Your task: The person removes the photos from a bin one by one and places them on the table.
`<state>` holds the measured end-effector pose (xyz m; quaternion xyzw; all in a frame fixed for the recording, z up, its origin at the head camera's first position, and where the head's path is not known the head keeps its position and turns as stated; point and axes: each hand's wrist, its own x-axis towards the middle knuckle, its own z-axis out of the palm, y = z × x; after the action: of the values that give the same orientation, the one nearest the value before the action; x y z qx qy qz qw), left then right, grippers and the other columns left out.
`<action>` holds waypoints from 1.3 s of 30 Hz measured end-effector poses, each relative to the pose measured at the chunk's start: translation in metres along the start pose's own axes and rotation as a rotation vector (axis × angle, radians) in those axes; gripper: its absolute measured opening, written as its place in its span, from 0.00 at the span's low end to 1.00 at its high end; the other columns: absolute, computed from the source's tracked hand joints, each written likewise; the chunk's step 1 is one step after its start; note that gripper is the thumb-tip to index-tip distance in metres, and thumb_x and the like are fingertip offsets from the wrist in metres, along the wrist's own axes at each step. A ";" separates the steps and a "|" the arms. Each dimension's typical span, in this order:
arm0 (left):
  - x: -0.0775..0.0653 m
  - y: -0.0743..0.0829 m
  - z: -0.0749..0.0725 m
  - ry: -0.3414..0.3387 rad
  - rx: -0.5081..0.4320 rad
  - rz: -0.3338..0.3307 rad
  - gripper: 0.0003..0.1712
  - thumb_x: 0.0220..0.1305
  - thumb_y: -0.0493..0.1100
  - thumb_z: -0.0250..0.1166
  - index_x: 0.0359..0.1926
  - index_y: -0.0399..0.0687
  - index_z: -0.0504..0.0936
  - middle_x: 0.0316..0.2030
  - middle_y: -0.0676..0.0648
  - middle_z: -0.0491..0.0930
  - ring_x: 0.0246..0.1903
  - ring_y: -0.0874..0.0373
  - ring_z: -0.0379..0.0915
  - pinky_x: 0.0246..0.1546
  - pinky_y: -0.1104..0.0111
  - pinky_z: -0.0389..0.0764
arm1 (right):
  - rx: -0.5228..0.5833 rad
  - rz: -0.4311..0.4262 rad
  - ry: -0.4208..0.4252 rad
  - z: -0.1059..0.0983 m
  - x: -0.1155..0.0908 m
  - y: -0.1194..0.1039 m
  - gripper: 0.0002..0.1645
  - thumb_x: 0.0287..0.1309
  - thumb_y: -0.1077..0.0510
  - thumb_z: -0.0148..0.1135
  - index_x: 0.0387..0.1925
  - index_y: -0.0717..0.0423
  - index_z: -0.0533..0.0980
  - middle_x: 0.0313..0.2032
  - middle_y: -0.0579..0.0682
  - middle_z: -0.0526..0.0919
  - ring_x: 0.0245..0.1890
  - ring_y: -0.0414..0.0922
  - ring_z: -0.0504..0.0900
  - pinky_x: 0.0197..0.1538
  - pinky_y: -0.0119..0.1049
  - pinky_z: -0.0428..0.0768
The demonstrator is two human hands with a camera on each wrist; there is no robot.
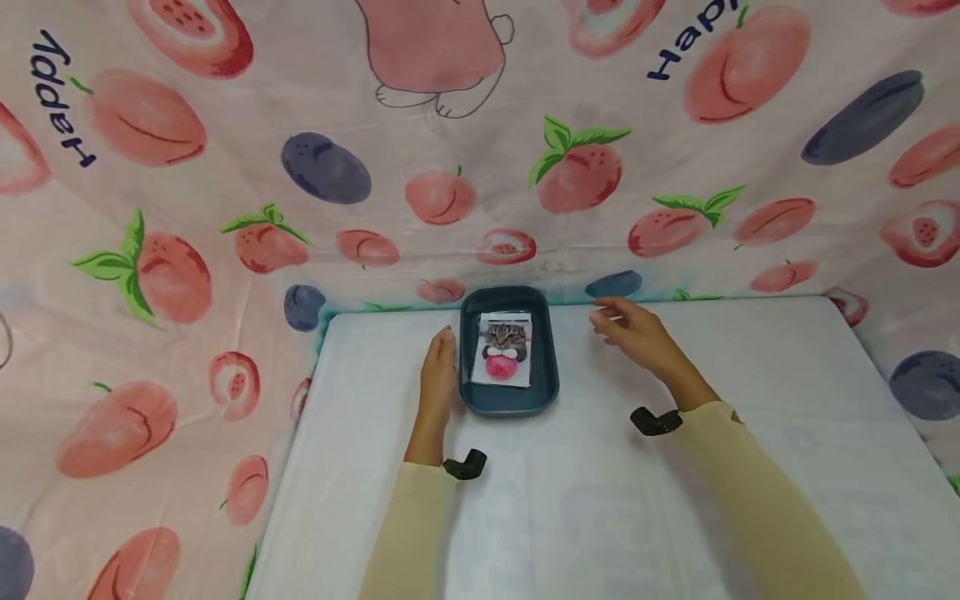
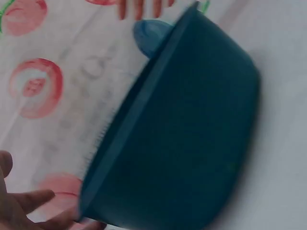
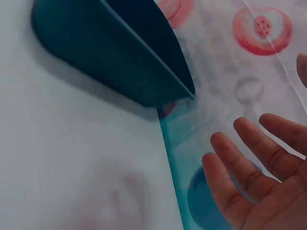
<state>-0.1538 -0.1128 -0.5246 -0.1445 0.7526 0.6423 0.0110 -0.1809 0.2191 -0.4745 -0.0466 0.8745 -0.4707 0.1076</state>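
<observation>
A dark teal tray [image 1: 510, 402] with rounded corners stands at the far edge of the white table. Inside it lie picture cards [image 1: 504, 367]; the top one shows a cat's face above a pink ball. Alongside the tray's left wall is my left hand [image 1: 437, 375], its fingers fairly straight. In the left wrist view, fingertips reach the near corner of the tray [image 2: 177, 124]; whether they press on it I cannot tell. My right hand [image 1: 637, 335] hovers right of the tray, apart from it. The right wrist view shows its fingers spread and holding nothing.
A white-covered table [image 1: 570, 508] spreads out in front and to both sides. Behind it and at the sides hangs a fruit-printed cloth [image 1: 480, 142], close to the tray's far end. Black wrist mounts [image 1: 467, 465] sit on both forearms.
</observation>
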 end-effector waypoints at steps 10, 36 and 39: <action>0.002 -0.026 0.008 -0.025 0.012 0.032 0.35 0.76 0.64 0.52 0.77 0.58 0.64 0.74 0.43 0.67 0.73 0.44 0.63 0.73 0.47 0.65 | -0.024 -0.023 -0.089 0.035 0.040 -0.026 0.44 0.63 0.32 0.64 0.72 0.50 0.68 0.60 0.55 0.81 0.54 0.53 0.84 0.54 0.51 0.84; 0.005 -0.042 0.015 -0.032 0.009 0.122 0.27 0.82 0.50 0.47 0.78 0.59 0.63 0.76 0.49 0.64 0.78 0.51 0.54 0.78 0.49 0.55 | -0.259 -0.155 -0.269 0.102 0.115 -0.061 0.36 0.61 0.40 0.71 0.62 0.59 0.78 0.58 0.58 0.84 0.58 0.53 0.81 0.62 0.49 0.80; 0.004 -0.041 0.015 -0.034 0.012 0.122 0.27 0.82 0.48 0.47 0.78 0.58 0.63 0.76 0.49 0.64 0.78 0.51 0.54 0.78 0.49 0.55 | -0.292 -0.144 -0.282 0.106 0.118 -0.060 0.35 0.61 0.40 0.71 0.61 0.59 0.79 0.57 0.57 0.84 0.58 0.52 0.81 0.61 0.48 0.80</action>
<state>-0.1510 -0.1042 -0.5671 -0.0873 0.7635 0.6397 -0.0147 -0.2725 0.0780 -0.4986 -0.1893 0.9041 -0.3345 0.1868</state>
